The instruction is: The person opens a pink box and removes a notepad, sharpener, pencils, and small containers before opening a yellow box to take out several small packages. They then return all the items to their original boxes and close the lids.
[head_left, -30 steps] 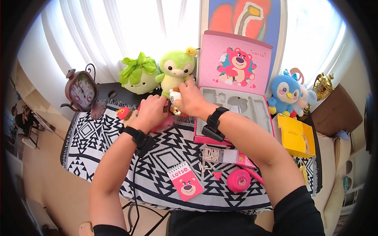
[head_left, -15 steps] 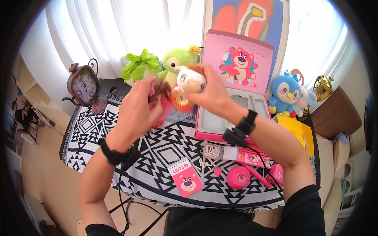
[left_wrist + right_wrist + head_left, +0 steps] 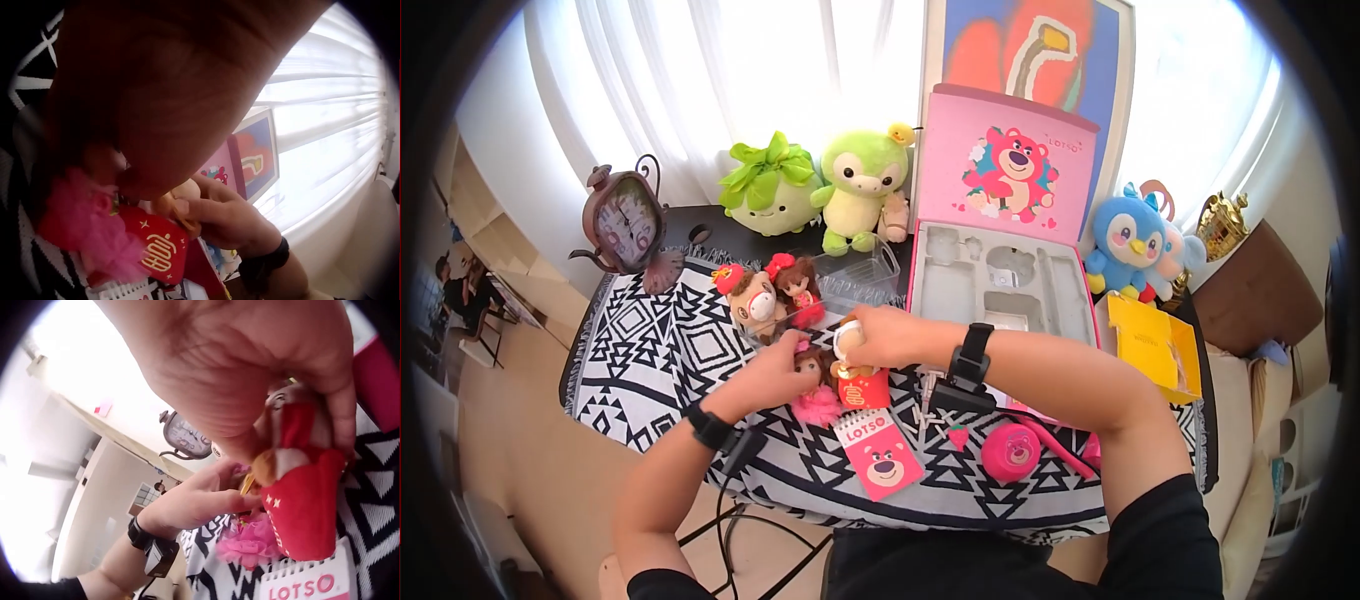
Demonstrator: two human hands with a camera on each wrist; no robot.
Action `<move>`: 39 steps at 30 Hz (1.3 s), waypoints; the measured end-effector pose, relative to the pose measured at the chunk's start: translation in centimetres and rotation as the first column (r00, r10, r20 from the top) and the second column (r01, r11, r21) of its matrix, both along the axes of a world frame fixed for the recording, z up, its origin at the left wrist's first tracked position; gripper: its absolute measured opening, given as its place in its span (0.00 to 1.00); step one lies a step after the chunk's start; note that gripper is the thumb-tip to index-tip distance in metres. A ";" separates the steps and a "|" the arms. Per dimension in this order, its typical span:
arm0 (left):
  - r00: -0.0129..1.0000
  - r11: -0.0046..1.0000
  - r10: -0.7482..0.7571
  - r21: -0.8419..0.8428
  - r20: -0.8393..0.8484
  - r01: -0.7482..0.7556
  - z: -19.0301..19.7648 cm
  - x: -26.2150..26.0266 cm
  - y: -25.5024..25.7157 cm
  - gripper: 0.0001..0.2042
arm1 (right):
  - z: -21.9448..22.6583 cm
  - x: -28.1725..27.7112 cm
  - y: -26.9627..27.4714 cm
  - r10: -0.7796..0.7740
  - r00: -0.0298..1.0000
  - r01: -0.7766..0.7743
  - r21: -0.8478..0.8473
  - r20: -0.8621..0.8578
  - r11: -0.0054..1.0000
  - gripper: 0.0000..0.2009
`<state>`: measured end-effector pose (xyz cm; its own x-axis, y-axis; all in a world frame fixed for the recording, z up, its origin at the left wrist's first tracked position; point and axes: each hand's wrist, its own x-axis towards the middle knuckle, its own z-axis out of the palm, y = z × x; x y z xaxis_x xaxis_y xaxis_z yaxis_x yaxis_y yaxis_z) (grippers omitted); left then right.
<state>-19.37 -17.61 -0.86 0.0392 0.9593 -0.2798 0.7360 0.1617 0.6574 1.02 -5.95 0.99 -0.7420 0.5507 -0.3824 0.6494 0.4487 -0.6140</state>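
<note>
Head view, left hand: the left hand (image 3: pixel 762 382) bends its fingers about the head of a doll (image 3: pixel 809 369) whose pink skirt (image 3: pixel 818 407) fans out below.
Head view, right hand: the right hand (image 3: pixel 890 338) grips a plush toy (image 3: pixel 844 366) from above, by the head, leaving its red pouch (image 3: pixel 864 392) free underneath.
Head view, place: both toys are side by side just beyond the notepad (image 3: pixel 880 467), over the patterned cloth (image 3: pixel 632 378) on the table (image 3: pixel 690 216); whether the pouch bears on the cloth cannot be told.
Head view, neighbours: the hatted toy (image 3: pixel 752 303) and the red-dressed doll (image 3: pixel 802 297) are farther back; keeping a gap to them would probably avoid a knock.
Left wrist view, skirt: it overlaps the pouch, so easing the frills clear seems wise. The left fingers are too dark here to judge.
Left wrist view, right thumb: it presses on the plush toy's tan part; a light squeeze likely suffices for something so soft.
Right wrist view, pouch: thumb and fingers hold the toy from opposite sides, the pouch overlapping the notepad's coil in sight. Setting its base flat before letting go should help.
Right wrist view, doll: the left thumb and fingers pinch its head; a lower grip would probably steady it better.
</note>
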 end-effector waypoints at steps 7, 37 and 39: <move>0.977 0.894 0.035 0.444 -0.213 0.065 0.8 1.2 -1.6 0.28 | 2.4 -0.4 -1.7 0.022 0.972 -0.156 0.576 0.233 0.802 0.21; 0.874 0.567 0.465 0.806 -0.143 -0.170 3.6 -3.3 4.4 0.26 | 2.6 -7.1 5.4 0.149 0.801 0.268 0.570 -0.580 0.777 0.23; 0.881 0.473 0.459 0.871 -0.117 -0.131 5.9 -2.6 2.9 0.24 | 3.7 -6.1 4.8 0.154 0.708 0.318 0.506 -0.689 0.802 0.24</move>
